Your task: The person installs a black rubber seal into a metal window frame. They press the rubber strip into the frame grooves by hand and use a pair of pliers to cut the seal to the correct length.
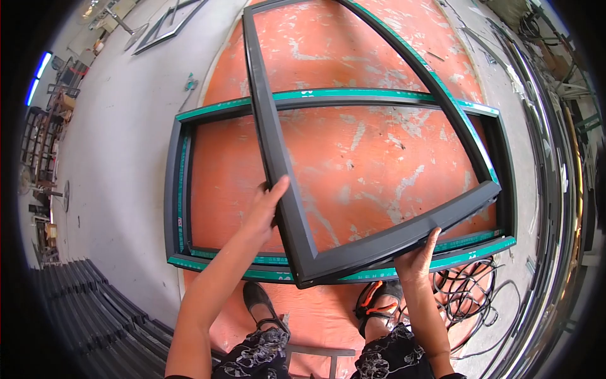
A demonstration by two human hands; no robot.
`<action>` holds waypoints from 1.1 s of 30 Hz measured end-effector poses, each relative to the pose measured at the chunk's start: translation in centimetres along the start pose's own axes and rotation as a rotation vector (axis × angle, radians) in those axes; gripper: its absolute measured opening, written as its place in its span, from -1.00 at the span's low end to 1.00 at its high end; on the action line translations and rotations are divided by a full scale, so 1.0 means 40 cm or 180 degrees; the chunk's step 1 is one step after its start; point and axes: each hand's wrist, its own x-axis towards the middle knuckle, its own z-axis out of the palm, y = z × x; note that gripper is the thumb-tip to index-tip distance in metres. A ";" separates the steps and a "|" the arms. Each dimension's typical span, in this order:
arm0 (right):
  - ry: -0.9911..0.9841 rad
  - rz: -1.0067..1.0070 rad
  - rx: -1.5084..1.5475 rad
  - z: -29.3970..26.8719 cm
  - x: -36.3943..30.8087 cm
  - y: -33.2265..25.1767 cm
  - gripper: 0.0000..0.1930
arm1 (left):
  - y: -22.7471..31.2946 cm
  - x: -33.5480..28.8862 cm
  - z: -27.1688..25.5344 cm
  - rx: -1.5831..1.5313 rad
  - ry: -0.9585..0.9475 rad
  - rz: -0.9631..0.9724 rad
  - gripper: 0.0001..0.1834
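Observation:
Both my hands hold up a dark grey rectangular window frame, tilted, its near corner close to my feet. My left hand wraps round its left bar, thumb on top. Beneath the near bar, my right hand grips the edge with the thumb pointing up over it. Green protective tape with white print runs along the held frame's right bar. Below it a second, wider dark frame with green tape on its bars lies on the orange sheet; the held frame overlaps it. Whether the two touch I cannot tell.
A worn orange sheet covers the floor. Coiled black cable lies at the lower right, near my sandalled feet. Stacked dark profiles are at lower left, long bars along the right. Another frame lies far left.

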 end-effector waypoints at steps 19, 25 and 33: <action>0.0235 -0.0390 -0.0544 -0.099 0.025 -0.022 -0.29 | -0.143 -0.079 0.069 -0.0539 0.0255 0.0231 -0.31; 0.0397 -0.0288 -0.0329 -0.007 0.165 -0.101 -0.43 | -0.199 0.019 0.169 -0.0608 0.0151 0.0357 -0.24; 0.1013 -0.1379 -0.1270 0.039 0.175 -0.068 -0.55 | -0.131 0.048 0.274 -0.0896 0.0174 0.0142 -0.23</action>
